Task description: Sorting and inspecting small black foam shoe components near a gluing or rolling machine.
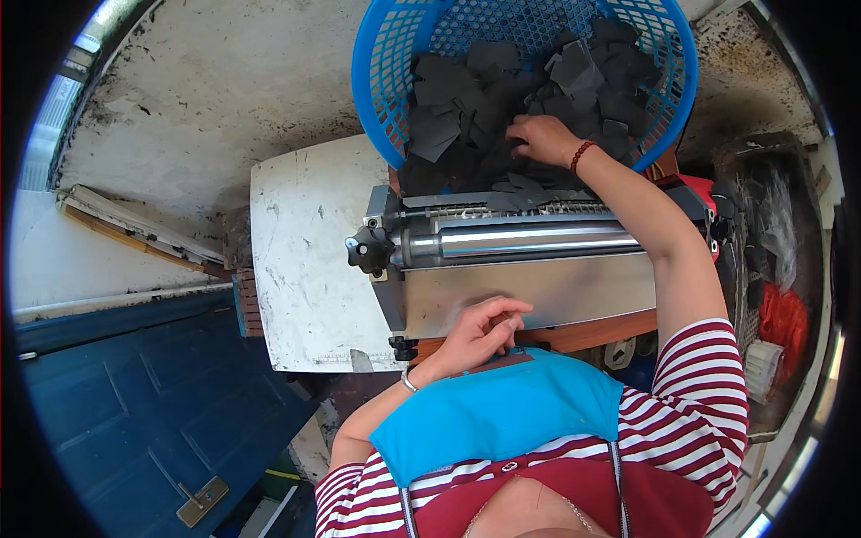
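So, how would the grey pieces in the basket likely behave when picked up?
The grey pieces look thin, so each is probably light. They may be fairly stiff: several show flat faces and straight edges, with little droop. Because they overlap loosely in the basket, beneath the right hand, neighbours could slide if one is lifted.

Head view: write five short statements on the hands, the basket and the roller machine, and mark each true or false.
1. The right hand is in the blue plastic basket. True.
2. The basket holds white towels. False: it holds dark grey flat pieces.
3. The left hand rests on the basket rim. False: its fingers are over the metal plate.
4. A beaded bracelet is on the right wrist. True.
5. The black star knob is at the steel roller's right end. False: left end.
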Available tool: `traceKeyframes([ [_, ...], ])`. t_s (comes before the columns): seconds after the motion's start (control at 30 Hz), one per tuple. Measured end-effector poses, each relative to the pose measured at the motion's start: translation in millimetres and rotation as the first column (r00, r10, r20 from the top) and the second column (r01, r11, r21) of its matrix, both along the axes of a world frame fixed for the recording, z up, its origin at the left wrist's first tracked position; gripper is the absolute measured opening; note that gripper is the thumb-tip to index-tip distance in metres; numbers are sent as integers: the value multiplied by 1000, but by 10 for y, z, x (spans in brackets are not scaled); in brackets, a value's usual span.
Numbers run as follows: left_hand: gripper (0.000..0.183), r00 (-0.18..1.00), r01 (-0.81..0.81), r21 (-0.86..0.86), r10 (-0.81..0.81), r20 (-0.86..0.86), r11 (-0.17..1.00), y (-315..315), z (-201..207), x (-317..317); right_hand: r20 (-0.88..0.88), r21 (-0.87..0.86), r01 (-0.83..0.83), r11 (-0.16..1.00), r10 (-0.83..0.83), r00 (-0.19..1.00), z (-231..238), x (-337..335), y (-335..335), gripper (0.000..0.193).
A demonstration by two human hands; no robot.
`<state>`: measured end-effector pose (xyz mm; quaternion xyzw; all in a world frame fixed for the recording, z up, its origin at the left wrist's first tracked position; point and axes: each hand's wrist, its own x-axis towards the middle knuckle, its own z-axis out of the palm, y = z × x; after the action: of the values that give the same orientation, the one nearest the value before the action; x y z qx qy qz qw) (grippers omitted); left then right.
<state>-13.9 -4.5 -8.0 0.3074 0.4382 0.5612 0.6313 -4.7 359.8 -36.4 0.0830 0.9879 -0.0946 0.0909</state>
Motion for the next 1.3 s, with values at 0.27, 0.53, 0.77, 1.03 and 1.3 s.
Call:
traceKeyframes([
  [0.27, 31, 997, 73, -7, -73, 0, 997, -8, -15, -44, -388, -81, 186, 979, -203, 899, 405, -226, 180, 33],
  [0.53, 32, 995, 96, -16, -95, 36, 995, -12, -22, -49, -719, -243, 197, 950, -313, 621, 801, -406, 330, 34],
  [0.77, 29, 997, 77, -33, -76, 27, 996, -4, -20, -32, -847, -193, 215, 957, -273, 455, 1276, -648, 323, 30],
  [1.03, 29, 997, 74, -16, -73, 23, 997, -2, -15, -25, -801, 260, 359, 896, -8, 599, 699, -944, 423, 40],
  [1.3, 29, 998, 59, -12, -58, 27, 998, -36, -11, -38, -793, -1, 263, 965, -161, 588, 910, -930, -26, 32],
])
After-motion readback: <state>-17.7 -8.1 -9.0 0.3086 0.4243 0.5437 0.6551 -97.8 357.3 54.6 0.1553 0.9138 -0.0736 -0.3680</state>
